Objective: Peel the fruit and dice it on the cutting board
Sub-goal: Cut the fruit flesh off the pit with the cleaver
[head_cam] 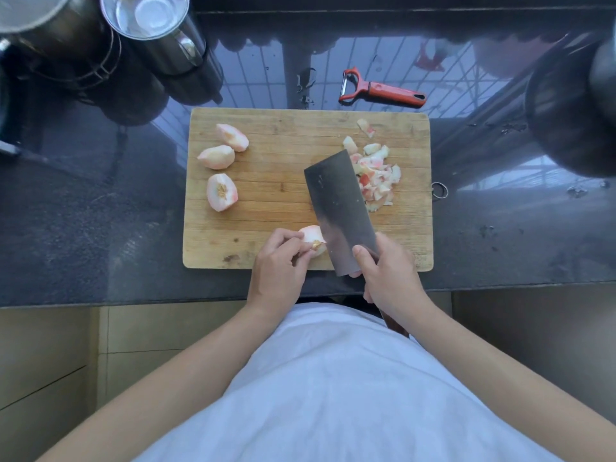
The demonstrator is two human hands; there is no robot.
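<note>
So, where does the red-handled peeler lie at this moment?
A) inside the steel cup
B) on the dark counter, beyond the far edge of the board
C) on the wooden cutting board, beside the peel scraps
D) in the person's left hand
B: the red-handled peeler lies on the dark counter, just past the far edge of the wooden cutting board, and neither hand touches it.

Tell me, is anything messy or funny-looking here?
Slightly: small dark peel scraps and wet drops lie on the shiny black counter beside the red peeler, off the wooden cutting board. Pink peelings stay piled on it.
</note>
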